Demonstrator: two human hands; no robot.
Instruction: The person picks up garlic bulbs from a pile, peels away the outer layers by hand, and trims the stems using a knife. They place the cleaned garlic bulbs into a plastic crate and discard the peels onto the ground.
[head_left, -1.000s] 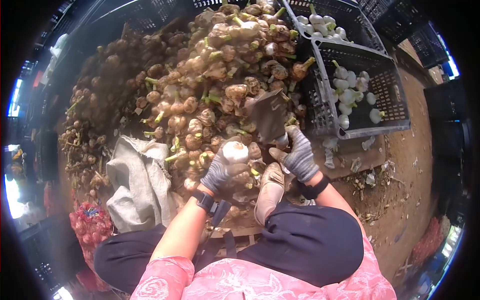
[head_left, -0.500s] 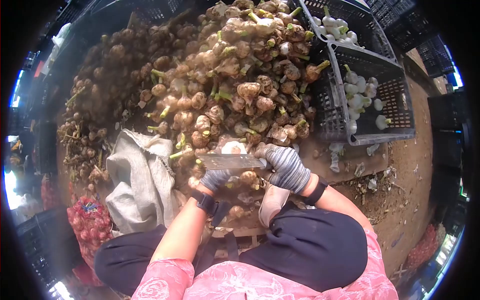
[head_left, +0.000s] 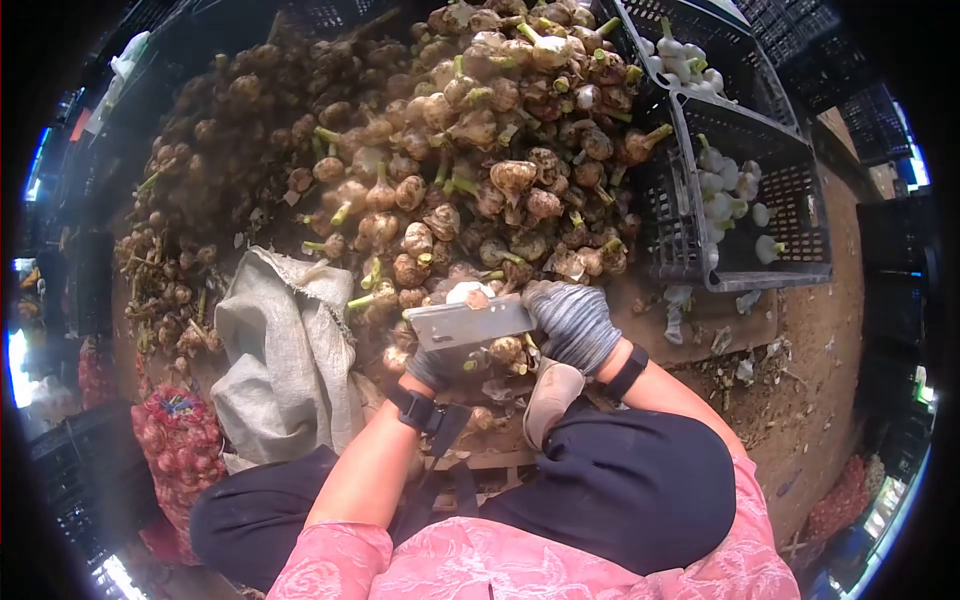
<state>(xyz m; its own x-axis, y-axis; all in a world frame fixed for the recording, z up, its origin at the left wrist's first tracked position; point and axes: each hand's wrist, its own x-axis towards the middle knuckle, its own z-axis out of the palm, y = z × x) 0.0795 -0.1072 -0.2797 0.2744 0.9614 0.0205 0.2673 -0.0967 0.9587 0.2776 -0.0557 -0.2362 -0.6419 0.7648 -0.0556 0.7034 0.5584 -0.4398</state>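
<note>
A striped glove covers my right hand (head_left: 577,324), closed round the handle end of a wide flat blade (head_left: 470,322). The blade points left, its broad face turned toward me. Just beyond its far edge shows a partly peeled white garlic bulb (head_left: 469,293). My left hand (head_left: 436,367), also gloved, is below the blade at its left part; the blade hides its fingers. In front of both hands lies a large heap of soil-covered garlic (head_left: 480,130) with green cut stems.
Black crates with cleaned white garlic (head_left: 723,190) stand at the upper right. A pale sack (head_left: 285,350) lies left of my hands, with a red net bag of bulbs (head_left: 180,440) beyond it. Peel scraps (head_left: 745,370) litter the ground at right.
The blade has tilted so that its broad face shows more, and my right hand has turned with it. The whole view has shifted slightly.
</note>
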